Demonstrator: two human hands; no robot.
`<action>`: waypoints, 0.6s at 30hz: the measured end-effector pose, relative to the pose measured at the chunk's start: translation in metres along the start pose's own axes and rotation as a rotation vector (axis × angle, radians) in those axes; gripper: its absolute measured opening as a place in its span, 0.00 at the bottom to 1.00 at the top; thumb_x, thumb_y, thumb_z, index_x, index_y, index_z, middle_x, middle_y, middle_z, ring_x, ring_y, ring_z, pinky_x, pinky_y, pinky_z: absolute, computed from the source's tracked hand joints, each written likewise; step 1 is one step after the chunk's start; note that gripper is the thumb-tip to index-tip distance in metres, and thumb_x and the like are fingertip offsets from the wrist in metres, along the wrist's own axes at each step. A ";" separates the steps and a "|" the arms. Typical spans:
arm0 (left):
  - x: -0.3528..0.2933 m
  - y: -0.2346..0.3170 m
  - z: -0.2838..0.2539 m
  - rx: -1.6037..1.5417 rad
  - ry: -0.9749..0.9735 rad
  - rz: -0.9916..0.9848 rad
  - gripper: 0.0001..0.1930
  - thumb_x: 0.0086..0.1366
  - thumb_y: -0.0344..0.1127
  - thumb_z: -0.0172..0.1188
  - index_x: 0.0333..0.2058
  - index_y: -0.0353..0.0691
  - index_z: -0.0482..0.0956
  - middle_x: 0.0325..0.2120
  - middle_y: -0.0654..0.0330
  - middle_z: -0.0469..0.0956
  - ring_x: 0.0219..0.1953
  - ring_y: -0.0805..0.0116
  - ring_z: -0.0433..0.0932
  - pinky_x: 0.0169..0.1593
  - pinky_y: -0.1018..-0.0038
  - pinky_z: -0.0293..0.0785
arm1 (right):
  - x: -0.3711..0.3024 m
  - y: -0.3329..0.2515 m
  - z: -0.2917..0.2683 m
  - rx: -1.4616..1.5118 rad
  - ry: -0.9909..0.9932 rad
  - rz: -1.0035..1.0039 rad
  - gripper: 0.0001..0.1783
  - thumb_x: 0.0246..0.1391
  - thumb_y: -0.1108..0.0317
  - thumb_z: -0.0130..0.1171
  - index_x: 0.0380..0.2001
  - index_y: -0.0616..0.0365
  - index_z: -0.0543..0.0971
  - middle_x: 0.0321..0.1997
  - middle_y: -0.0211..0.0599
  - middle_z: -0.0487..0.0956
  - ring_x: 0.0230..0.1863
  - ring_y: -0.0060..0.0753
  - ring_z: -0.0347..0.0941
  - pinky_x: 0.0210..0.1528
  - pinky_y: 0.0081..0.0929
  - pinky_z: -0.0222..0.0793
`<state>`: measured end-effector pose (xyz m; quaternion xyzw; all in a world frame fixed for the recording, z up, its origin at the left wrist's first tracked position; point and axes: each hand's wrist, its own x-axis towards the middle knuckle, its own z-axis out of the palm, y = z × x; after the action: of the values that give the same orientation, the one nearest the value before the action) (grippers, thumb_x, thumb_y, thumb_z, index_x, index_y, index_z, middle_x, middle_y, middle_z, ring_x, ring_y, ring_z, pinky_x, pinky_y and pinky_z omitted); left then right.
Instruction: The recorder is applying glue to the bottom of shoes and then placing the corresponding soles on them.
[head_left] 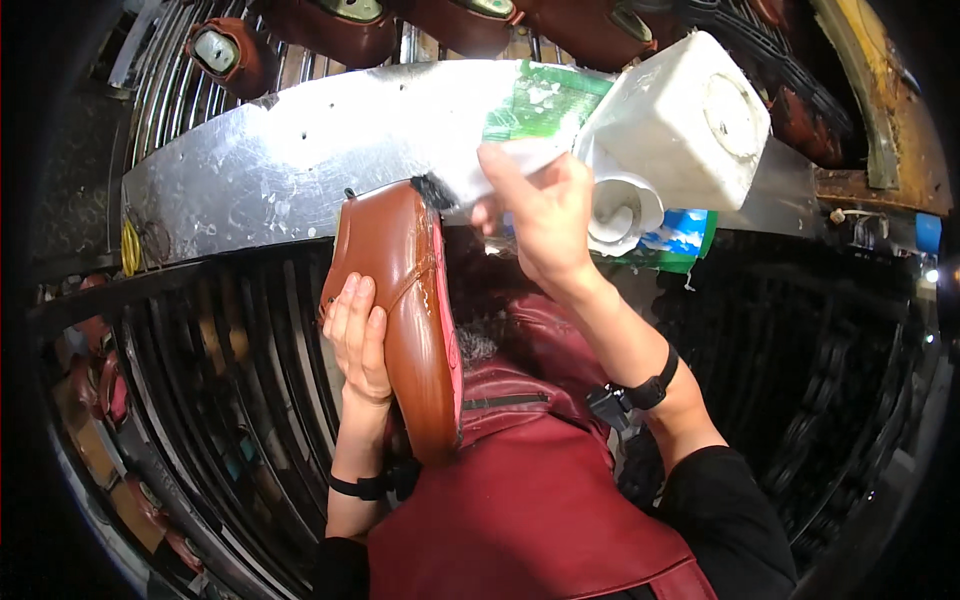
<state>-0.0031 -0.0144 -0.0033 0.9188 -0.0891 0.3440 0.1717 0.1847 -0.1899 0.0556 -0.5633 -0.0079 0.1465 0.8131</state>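
Observation:
My left hand (358,335) grips a brown leather shoe upper (393,260) from its left side, fingers pressed on the leather. The upper is held lengthwise, one end towards the metal bench and the other near my apron. A pink edge runs along its right side. Between the fingers of my right hand (545,205) is a brush with a white handle and dark bristles (433,192). Those bristles touch the upper at its far right corner. Just right of this hand, a white plastic container (690,115) lies tipped over, its round opening facing me, with whitish stuff inside.
A metal bench top (230,150) curves across in front of me. Green and white plastic sheeting (545,105) lies under the container. Several brown shoes (235,58) stand on a roller rack beyond. Dark slatted racks (250,350) flank me, and a red apron (530,500) covers my lap.

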 end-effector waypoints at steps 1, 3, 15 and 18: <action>0.003 0.001 0.003 -0.003 0.007 0.002 0.28 0.71 0.30 0.62 0.65 0.32 0.63 0.61 0.36 0.74 0.62 0.39 0.77 0.65 0.48 0.73 | 0.001 0.000 -0.002 -0.005 0.000 -0.007 0.12 0.65 0.66 0.69 0.36 0.66 0.84 0.26 0.35 0.84 0.19 0.21 0.78 0.19 0.20 0.70; 0.006 0.004 0.004 -0.018 0.089 -0.020 0.18 0.74 0.27 0.56 0.60 0.32 0.70 0.59 0.39 0.78 0.61 0.42 0.78 0.66 0.54 0.71 | -0.003 0.001 -0.004 -0.064 0.008 -0.028 0.11 0.65 0.66 0.69 0.36 0.66 0.84 0.26 0.34 0.84 0.19 0.21 0.78 0.19 0.19 0.70; 0.024 0.003 0.007 -0.028 0.125 -0.009 0.25 0.70 0.31 0.62 0.62 0.28 0.71 0.60 0.39 0.77 0.62 0.42 0.77 0.67 0.52 0.71 | -0.165 -0.059 -0.031 -0.310 -0.724 -0.524 0.12 0.52 0.82 0.69 0.40 0.77 0.82 0.35 0.58 0.85 0.35 0.52 0.87 0.40 0.42 0.87; 0.030 0.009 0.003 -0.018 0.139 0.002 0.28 0.67 0.32 0.65 0.63 0.28 0.71 0.60 0.40 0.77 0.63 0.43 0.77 0.67 0.53 0.70 | -0.180 -0.071 -0.037 -0.350 -0.722 -0.511 0.13 0.54 0.78 0.69 0.41 0.77 0.83 0.36 0.59 0.85 0.36 0.51 0.87 0.39 0.40 0.86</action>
<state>0.0190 -0.0252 0.0167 0.8910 -0.0810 0.4064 0.1853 0.0357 -0.2913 0.1348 -0.5848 -0.4529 0.1247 0.6613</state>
